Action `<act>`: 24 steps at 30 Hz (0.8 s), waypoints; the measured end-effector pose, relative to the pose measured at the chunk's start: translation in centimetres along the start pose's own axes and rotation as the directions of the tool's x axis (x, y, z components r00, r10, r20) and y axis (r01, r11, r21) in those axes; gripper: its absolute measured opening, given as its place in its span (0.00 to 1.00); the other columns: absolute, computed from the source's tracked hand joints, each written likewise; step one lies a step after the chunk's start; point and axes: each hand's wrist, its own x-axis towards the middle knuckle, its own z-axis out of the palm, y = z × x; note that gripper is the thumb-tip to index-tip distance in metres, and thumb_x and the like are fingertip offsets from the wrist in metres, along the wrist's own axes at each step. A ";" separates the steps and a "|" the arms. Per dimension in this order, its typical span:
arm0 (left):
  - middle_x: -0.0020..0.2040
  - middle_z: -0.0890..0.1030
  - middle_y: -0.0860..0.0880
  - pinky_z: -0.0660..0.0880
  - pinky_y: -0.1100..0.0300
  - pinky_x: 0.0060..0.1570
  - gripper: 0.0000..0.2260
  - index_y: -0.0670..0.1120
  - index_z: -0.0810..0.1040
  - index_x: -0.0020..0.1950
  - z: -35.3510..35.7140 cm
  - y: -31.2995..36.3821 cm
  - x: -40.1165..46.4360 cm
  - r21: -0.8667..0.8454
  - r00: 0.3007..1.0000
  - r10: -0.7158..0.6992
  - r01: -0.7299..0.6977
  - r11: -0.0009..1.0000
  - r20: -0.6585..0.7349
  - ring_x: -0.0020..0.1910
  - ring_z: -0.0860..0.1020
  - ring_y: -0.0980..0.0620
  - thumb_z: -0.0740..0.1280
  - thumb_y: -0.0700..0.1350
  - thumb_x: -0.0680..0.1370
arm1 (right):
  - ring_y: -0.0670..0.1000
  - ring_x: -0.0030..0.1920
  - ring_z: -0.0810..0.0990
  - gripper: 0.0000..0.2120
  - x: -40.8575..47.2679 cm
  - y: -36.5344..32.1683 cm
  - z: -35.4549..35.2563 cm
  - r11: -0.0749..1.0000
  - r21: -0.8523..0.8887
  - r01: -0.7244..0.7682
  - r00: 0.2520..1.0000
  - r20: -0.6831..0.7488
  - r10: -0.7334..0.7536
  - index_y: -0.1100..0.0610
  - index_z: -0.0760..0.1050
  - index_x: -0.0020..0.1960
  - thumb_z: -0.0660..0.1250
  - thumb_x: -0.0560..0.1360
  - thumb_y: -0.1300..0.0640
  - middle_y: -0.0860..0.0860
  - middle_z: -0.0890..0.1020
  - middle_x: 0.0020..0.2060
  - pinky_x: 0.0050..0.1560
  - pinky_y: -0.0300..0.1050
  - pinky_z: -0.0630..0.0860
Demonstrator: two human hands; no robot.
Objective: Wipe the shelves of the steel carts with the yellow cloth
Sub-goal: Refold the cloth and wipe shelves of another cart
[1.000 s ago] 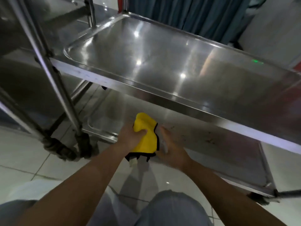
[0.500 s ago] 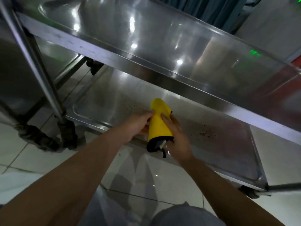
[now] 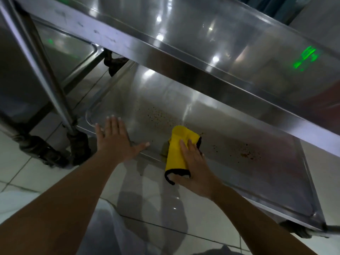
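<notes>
The folded yellow cloth (image 3: 177,151), edged in black, lies over the front rim of the steel cart's bottom shelf (image 3: 230,162). My right hand (image 3: 195,166) holds the cloth from the right, fingers over its top, pressing it onto the shelf. My left hand (image 3: 116,138) lies flat with spread fingers on the shelf's front left corner, holding nothing. Brown specks and stains dot the shelf surface behind and to the right of the cloth. The cart's upper shelf (image 3: 202,39) overhangs the bottom one.
A steel upright post (image 3: 42,67) and castor wheel (image 3: 77,148) stand at the cart's left corner. A second steel cart (image 3: 60,48) stands further left. Pale floor tiles (image 3: 36,172) lie in front. Another wheel (image 3: 298,230) sits at the bottom right.
My left hand let go of the cloth and moved left onto the shelf corner. My right hand brought the cloth down onto the bottom shelf. The view moved lower and closer.
</notes>
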 end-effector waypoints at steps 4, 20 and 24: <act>0.78 0.37 0.38 0.35 0.36 0.70 0.58 0.42 0.35 0.77 0.6 -0.2 0.8 -0.054 1.000 -0.006 0.008 0.999 0.025 0.76 0.35 0.40 0.35 0.82 0.60 | 0.55 0.77 0.38 0.36 3.7 -3.1 2.0 0.997 -0.033 -0.066 0.994 -0.093 0.063 0.40 0.42 0.77 0.51 0.74 0.30 0.53 0.39 0.78 0.74 0.62 0.44; 0.79 0.40 0.40 0.43 0.42 0.74 0.68 0.41 0.37 0.77 -1.0 -4.0 1.4 -0.035 0.998 0.064 -0.063 0.997 0.018 0.78 0.43 0.42 0.39 0.85 0.49 | 0.52 0.78 0.46 0.37 4.4 0.0 0.5 0.980 0.177 -0.090 0.986 -0.125 0.113 0.36 0.45 0.72 0.67 0.76 0.50 0.49 0.47 0.78 0.73 0.58 0.57; 0.78 0.36 0.40 0.37 0.45 0.75 0.70 0.40 0.34 0.76 -0.7 -7.1 2.0 -0.011 0.999 -0.005 0.005 1.000 0.042 0.77 0.36 0.44 0.32 0.85 0.46 | 0.56 0.77 0.41 0.39 8.7 -2.1 0.8 0.975 -0.065 -0.212 0.972 -0.115 0.203 0.40 0.39 0.76 0.62 0.77 0.43 0.51 0.39 0.77 0.73 0.63 0.50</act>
